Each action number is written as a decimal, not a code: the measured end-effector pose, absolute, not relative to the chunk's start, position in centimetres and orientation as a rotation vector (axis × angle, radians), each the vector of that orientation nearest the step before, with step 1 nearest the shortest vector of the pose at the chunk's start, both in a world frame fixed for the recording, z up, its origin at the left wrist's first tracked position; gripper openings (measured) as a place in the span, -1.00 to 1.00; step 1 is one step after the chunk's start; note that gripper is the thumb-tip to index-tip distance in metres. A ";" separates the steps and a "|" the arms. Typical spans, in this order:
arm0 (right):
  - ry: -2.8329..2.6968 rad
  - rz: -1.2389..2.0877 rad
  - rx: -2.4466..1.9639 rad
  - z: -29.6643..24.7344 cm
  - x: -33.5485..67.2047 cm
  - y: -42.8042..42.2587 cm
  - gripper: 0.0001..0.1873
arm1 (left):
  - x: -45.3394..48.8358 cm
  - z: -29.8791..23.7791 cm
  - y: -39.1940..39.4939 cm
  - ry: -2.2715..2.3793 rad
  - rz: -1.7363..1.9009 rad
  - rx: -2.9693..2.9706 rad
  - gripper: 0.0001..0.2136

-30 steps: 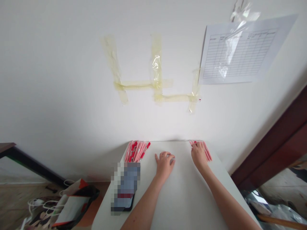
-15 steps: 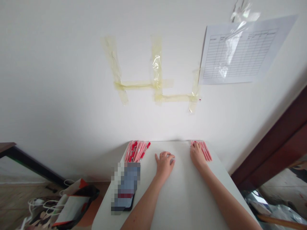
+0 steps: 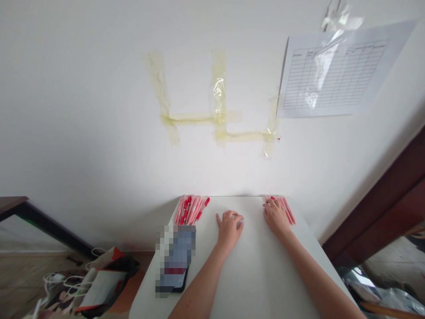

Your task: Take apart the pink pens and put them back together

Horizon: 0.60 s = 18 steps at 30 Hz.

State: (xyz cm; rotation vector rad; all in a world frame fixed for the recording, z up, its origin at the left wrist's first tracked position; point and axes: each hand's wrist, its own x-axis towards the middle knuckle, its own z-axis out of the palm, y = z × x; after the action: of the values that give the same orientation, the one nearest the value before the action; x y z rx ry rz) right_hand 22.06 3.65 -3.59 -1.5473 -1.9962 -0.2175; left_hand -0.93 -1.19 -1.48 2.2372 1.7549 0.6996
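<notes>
My left hand (image 3: 230,227) rests on the white tabletop (image 3: 247,274), its fingers apart and slightly bent, with nothing seen in them. My right hand (image 3: 275,216) lies over the left part of a row of pink pens (image 3: 288,211) at the far right of the table. Its fingers are apart and touch or hover just above the pens; the hand hides part of the row. A larger bunch of pink and red pens (image 3: 191,210) lies at the far left corner, beyond the reach of my left fingers.
A phone with a blurred screen (image 3: 179,257) lies along the table's left side. The white wall (image 3: 116,168) rises behind the table, with yellowish tape (image 3: 219,97) and a printed sheet (image 3: 335,75) on it. Bags and white cables (image 3: 76,283) are on the floor at left.
My right hand's fingers have loosened and spread a little over the pens. My left hand stays in place. The whole view has shifted slightly.
</notes>
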 end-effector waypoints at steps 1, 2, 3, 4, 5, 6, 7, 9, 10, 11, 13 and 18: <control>-2.007 -0.213 -1.532 -3.4 21.9 3.5 -0.68 | -0.9 -1.5 -1.2 1.754 0.698 2.242 -0.81; -2.017 -0.201 -1.512 -3.2 21.8 3.4 -0.68 | -0.9 -1.6 -1.2 1.753 0.700 2.243 -0.82; -2.024 -0.183 -1.485 -3.0 21.6 3.2 -0.67 | -0.9 -1.6 -1.2 1.753 0.705 2.243 -0.82; -2.029 -0.158 -1.450 -2.9 21.3 3.0 -0.67 | -0.9 -1.7 -1.1 1.754 0.715 2.242 -0.82; -2.029 -0.126 -1.412 -2.9 21.1 2.8 -0.66 | -0.9 -1.8 -1.1 1.758 0.729 2.243 -0.83; -2.017 -0.092 -1.377 -2.9 20.8 2.5 -0.65 | -0.9 -1.9 -1.1 1.765 0.744 2.246 -0.83; -2.009 -0.055 -1.347 -3.0 20.4 2.2 -0.63 | -0.9 -1.9 -1.1 1.772 0.755 2.249 -0.83; -2.027 0.030 -1.298 -3.4 19.7 1.5 -0.58 | -1.0 -1.9 -1.2 1.779 0.760 2.249 -0.83; -2.049 0.067 -1.279 -3.7 19.4 1.2 -0.55 | -1.0 -1.9 -1.2 1.777 0.753 2.244 -0.82; -2.063 0.090 -1.270 -4.1 19.1 0.9 -0.53 | -1.0 -1.8 -1.2 1.775 0.745 2.238 -0.82; -2.086 0.129 -1.260 -4.8 18.6 0.4 -0.51 | -1.0 -1.6 -1.2 1.773 0.734 2.224 -0.81; -2.137 0.148 -1.227 -5.8 18.3 0.1 -0.50 | -1.1 -1.6 -1.1 1.772 0.736 2.233 -0.80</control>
State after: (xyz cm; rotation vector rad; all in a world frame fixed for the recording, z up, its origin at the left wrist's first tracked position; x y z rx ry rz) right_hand 18.34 0.07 -5.84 -1.2274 -2.1365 0.1477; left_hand -1.11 -1.06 -1.60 2.2329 1.7715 0.7360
